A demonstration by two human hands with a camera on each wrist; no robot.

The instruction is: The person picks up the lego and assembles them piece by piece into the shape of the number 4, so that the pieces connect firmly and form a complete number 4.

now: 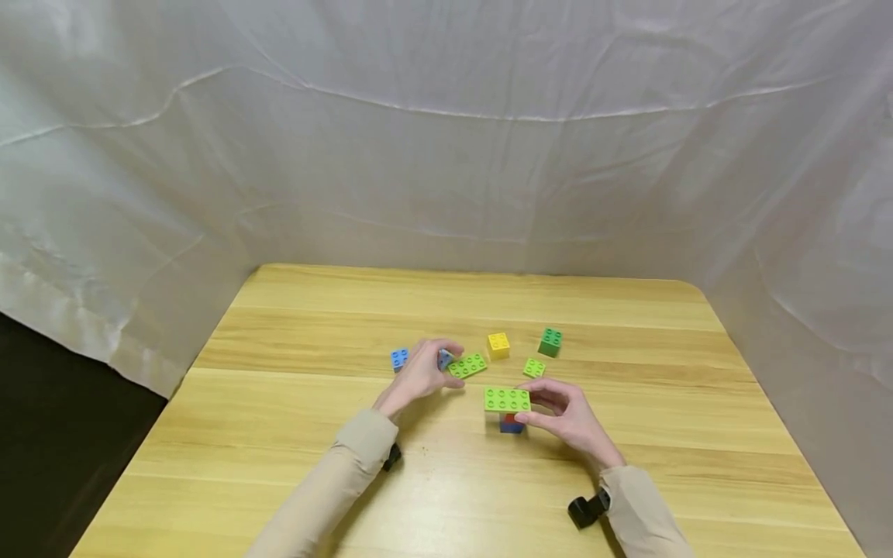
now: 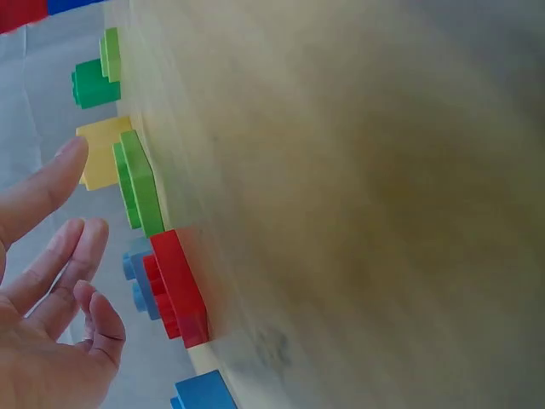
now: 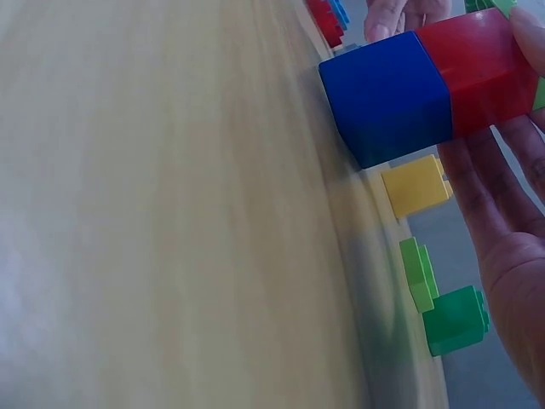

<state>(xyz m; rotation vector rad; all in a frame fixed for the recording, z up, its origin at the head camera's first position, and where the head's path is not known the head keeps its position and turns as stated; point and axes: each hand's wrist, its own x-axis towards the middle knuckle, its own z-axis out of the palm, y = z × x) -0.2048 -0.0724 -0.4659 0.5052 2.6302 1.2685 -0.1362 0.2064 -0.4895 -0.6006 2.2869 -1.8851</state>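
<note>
My right hand pinches a small stack of toy building bricks. A lime-green plate with two rows of studs lies across its top. Beneath come a red brick and, at the bottom, a dark blue brick. Fingers and thumb are at the stack's upper end, partly out of the right wrist view. My left hand reaches over loose bricks with thumb and fingers spread apart, holding nothing. Nearest it are a long lime plate, a light blue brick and a red brick, which the hand hides in the head view.
A blue brick lies left of my left hand. Behind the stack sit a yellow brick, a small lime plate and a green brick. Pale curtains hang around the wooden table.
</note>
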